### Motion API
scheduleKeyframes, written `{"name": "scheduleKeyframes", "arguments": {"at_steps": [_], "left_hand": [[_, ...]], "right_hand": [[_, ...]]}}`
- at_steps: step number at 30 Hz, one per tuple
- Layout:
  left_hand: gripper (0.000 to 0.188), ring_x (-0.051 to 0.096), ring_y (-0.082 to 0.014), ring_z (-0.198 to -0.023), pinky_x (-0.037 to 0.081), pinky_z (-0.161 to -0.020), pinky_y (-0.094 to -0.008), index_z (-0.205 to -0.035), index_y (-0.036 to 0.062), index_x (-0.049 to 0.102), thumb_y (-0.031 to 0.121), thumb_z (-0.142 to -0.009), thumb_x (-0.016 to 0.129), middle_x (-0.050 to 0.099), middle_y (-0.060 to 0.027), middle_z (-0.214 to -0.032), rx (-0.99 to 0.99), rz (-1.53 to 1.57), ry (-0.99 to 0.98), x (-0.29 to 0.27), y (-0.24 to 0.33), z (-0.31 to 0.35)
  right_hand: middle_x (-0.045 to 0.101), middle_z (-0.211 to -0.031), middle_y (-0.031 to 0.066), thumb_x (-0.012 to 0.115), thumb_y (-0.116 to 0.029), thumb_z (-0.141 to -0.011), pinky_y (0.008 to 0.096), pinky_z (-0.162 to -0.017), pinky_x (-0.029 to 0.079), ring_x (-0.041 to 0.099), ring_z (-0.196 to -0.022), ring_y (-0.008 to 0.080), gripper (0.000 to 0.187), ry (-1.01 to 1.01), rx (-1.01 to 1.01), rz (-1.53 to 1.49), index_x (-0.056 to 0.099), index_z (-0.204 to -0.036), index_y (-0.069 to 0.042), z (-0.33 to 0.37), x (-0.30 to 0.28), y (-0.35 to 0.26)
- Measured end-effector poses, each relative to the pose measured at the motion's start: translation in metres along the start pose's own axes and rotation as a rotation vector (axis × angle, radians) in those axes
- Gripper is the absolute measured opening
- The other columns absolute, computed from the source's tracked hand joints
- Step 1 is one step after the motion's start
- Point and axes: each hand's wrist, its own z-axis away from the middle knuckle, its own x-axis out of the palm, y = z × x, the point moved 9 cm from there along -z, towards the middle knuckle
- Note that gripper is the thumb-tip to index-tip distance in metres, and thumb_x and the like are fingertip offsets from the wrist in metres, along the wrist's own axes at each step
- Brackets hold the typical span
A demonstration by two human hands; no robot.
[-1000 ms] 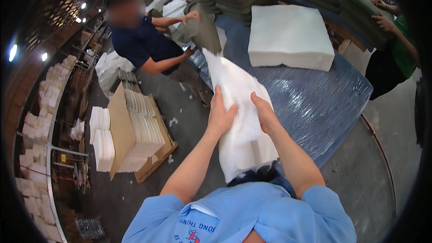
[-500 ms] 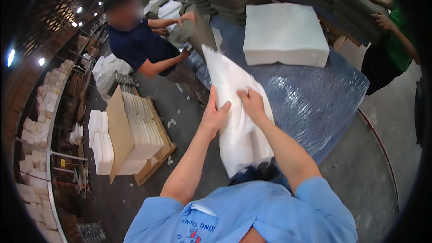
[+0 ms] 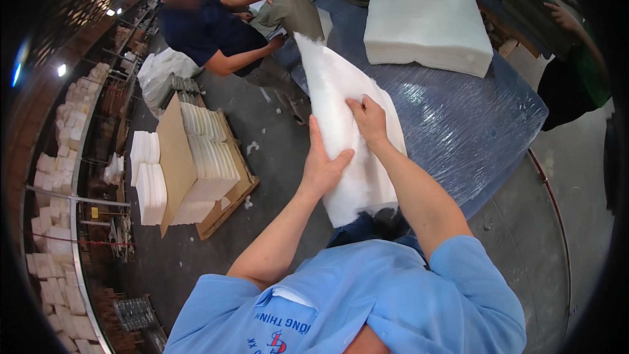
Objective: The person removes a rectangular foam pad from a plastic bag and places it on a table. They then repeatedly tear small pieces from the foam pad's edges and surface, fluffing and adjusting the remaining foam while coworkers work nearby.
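A soft white padding sheet [image 3: 347, 137] with fluffy edges hangs in front of my body, its far tip pointing toward the co-worker and its near end by my waist. My left hand [image 3: 326, 165] grips its left edge, thumb lying across the top and the other fingers partly hidden along the side. Farther up, my right hand [image 3: 369, 121] pinches the upper face between thumb and curled fingers. Beside the sheet, on the right, is a table [image 3: 452, 131] covered in shiny blue plastic film. A thick stack of white padding [image 3: 429, 23] rests on its far part.
Across at the far left, a co-worker in dark blue [image 3: 219, 36] handles a grey-green cover [image 3: 298, 10]. Another person in green [image 3: 583, 72] stands at the far right. On the left floor is a pallet [image 3: 229, 206] of white sheets with cardboard. A red-brown hose [image 3: 550, 190] lies right.
The view has tipped, so the surroundings sit higher in it. My left hand has slid inward over the padding sheet, and my right hand has moved farther from my body.
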Motion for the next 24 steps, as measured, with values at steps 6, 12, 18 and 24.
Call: {"name": "scheduleKeyframes", "arguments": {"at_steps": [6,12,18,24], "left_hand": [[0.114,0.051,-0.0407,-0.139,0.043,-0.113,-0.0407,-0.163,-0.0007,-0.005,0.021,-0.085,0.075,0.039,-0.0343,-0.156,-0.064,-0.104,0.051,-0.014,-0.02,0.005],[0.113,0.052,-0.0415,-0.137,0.044,-0.112,-0.0417,-0.163,-0.0016,-0.004,0.021,-0.086,0.075,0.041,-0.0341,-0.154,-0.082,-0.206,0.064,-0.011,-0.01,0.005],[0.107,0.048,-0.0348,-0.141,0.044,-0.113,-0.0396,-0.165,0.003,-0.003,0.018,-0.091,0.072,0.036,-0.0278,-0.16,-0.038,-0.139,0.062,-0.008,-0.002,0.009],[0.091,0.052,-0.0279,-0.133,0.046,-0.11,-0.0403,-0.166,0.012,0.01,0.027,-0.099,0.069,0.047,-0.0174,-0.152,-0.254,0.91,-0.105,-0.003,-0.015,-0.008]], "right_hand": [[0.062,-0.084,0.0064,0.054,-0.066,-0.1,0.0322,-0.073,0.048,0.058,-0.076,0.0181,0.061,-0.129,0.516,-0.503,0.069,-0.098,-0.007,0.036,-0.015,0.065],[0.059,-0.08,0.0136,0.059,-0.059,-0.099,0.0392,-0.076,0.049,0.06,-0.078,0.0238,0.057,-0.179,0.122,-0.076,0.067,-0.097,-0.002,0.084,-0.002,0.007],[0.061,-0.074,0.0169,0.07,-0.044,-0.096,0.0427,-0.067,0.046,0.06,-0.07,0.0239,0.046,-0.068,0.011,0.004,0.056,-0.082,-0.001,0.094,-0.011,-0.027],[0.056,-0.064,0.0114,0.077,-0.035,-0.093,0.0374,-0.058,0.044,0.05,-0.057,0.0194,0.043,0.099,-0.005,-0.091,0.052,-0.081,-0.003,0.096,-0.031,-0.023]]}}
